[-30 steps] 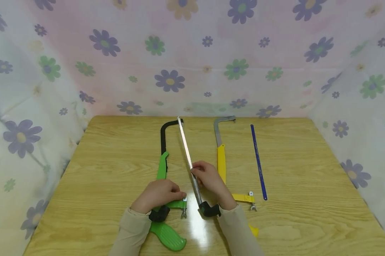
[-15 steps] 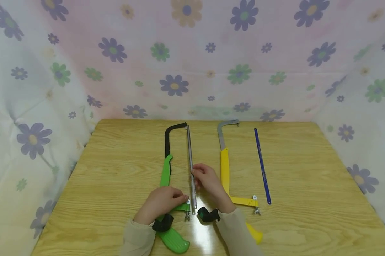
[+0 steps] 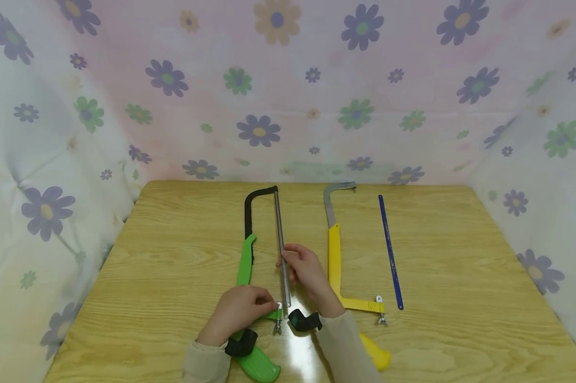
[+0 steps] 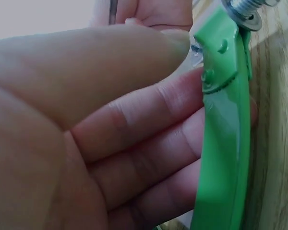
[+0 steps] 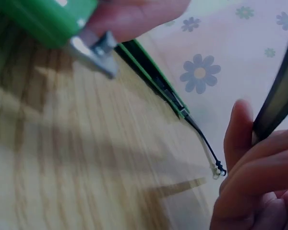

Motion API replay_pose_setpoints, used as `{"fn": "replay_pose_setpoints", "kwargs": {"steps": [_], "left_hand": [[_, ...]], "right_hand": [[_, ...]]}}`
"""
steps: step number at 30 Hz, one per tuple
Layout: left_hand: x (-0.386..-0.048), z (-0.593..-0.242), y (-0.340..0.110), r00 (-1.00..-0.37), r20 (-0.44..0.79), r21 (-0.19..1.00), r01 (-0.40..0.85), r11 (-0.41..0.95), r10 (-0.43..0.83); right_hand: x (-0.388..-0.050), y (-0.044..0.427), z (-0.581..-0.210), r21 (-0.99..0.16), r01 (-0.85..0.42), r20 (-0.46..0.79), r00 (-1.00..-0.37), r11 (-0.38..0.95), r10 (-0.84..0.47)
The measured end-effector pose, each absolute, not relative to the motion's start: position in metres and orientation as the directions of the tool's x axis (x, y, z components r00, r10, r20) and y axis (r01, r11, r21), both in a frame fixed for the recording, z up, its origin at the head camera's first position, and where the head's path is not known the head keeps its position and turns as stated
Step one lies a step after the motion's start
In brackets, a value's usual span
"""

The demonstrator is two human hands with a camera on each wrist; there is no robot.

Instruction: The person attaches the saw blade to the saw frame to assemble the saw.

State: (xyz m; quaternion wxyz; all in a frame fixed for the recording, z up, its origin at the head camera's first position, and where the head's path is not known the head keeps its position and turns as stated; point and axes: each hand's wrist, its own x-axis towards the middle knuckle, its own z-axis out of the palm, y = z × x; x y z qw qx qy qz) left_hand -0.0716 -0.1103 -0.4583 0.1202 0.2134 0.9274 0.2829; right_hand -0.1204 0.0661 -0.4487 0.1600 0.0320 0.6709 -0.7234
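The right grip (image 3: 309,272) pinches a slim grey metal blade (image 3: 279,223), likely light and springy, best held mid-length; the left grip (image 3: 239,313) clasps the green-and-black hacksaw frame (image 3: 245,260).

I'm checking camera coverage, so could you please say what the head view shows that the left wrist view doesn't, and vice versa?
Only the head view shows the yellow saw frame and blue blade. Only the left wrist view shows the inner side of the left fingers. Both show the green saw frame, left hand and right hand.
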Motion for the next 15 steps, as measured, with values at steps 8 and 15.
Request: {"fn": "replay_pose_setpoints", "kwargs": {"steps": [8,15], "left_hand": [[-0.0718,-0.4586,-0.111,-0.882,-0.098,0.575,0.328,0.75,0.461],[-0.0717,-0.46,-0.1102,-0.891,-0.089,0.566,0.322,0.759,0.444]], "right_hand": [[-0.1202,0.0653,-0.4539,-0.953,0.291,-0.269,-0.94,-0.08,-0.212],[-0.1219,0.0655,-0.4544,-0.951,0.3,-0.275,-0.933,-0.077,-0.234]]}}
